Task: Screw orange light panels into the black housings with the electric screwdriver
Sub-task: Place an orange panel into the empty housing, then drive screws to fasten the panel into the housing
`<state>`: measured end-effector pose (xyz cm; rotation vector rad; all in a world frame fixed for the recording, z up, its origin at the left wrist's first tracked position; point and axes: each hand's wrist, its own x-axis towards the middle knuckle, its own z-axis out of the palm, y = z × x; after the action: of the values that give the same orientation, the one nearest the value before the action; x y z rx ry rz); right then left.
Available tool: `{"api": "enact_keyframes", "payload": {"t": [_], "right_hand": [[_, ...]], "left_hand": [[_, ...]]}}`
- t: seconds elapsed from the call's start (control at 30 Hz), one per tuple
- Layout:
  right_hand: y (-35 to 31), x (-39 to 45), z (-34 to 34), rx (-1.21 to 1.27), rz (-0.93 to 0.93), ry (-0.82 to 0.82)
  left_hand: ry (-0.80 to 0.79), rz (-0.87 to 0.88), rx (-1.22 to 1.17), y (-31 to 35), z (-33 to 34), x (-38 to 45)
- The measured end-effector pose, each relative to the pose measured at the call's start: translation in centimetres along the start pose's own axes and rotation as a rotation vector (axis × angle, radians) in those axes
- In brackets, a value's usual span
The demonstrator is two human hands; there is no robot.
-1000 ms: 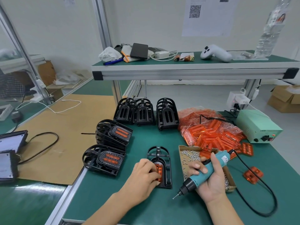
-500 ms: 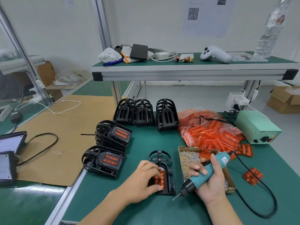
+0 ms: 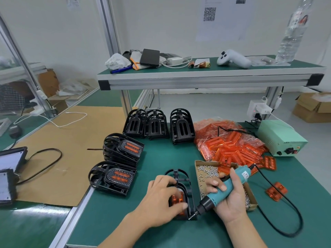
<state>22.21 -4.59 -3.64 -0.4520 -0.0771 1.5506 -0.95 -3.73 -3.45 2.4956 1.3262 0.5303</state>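
Grip, right hand [image 3: 231, 197]: fingers wrapped round the driver [image 3: 224, 190], held at a slant so the bit points down-left at the housing's lower right corner, low centre of frame; the slant looks chosen to reach a corner screw hole.
Grip, left hand [image 3: 162, 199]: fingers curled over the panel [image 3: 176, 199], pinching it down into the housing [image 3: 186, 189], likely to stop it shifting while the bit bites.
Driver: teal plastic barrel, black nose, thin steel bit; black cord loops off to lower right.
Panel: translucent orange plastic, glossy, mostly hidden under the fingers.
Housing: matte black moulded plastic, arched top with open ribs, lying flat on the surface [image 3: 143, 230].
Screw box [image 3: 206, 171]: shallow cardboard tray of small silvery screws, just right of the housing, within reach of the driver hand.
Panel pile [image 3: 232, 149]: loose orange pieces spilling from a clear bag, centre right.
Empty housings [image 3: 181, 126]: three stacks standing upright, centre of frame.
Finished units [image 3: 116, 176]: two stacks at centre left with orange slots showing, kept apart from the empties.
Power box [image 3: 279, 138]: pale green metal case, right edge.
Surface: green mat, smooth.
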Motion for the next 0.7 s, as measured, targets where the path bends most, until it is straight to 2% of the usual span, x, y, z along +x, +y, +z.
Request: {"api": "enact_keyframes", "payload": {"t": [0.1,0.2,0.3,0.47,0.57,0.7], "right_hand": [[0.1,0.1,-0.1,-0.028,-0.017,0.015],[0.1,0.2,-0.1,-0.042,-0.023,0.031],[0.0,0.0,-0.2,-0.041,-0.025,0.030],[0.0,-0.1,-0.1,-0.022,-0.019,0.017],[-0.1,0.0,-0.1,-0.017,-0.014,0.012],[-0.1,0.2,-0.2,-0.018,-0.011,0.005]], "left_hand": [[0.168,-0.015,-0.092,1.8,-0.4,2.6],[0.206,-0.004,-0.111,4.2,0.2,6.3],[0.157,0.002,0.067,6.1,1.3,9.8],[-0.080,-0.002,0.487,7.0,2.8,12.5],[-0.134,-0.044,0.548,7.1,3.2,12.8],[-0.131,-0.051,0.569,7.2,3.5,12.9]]}}
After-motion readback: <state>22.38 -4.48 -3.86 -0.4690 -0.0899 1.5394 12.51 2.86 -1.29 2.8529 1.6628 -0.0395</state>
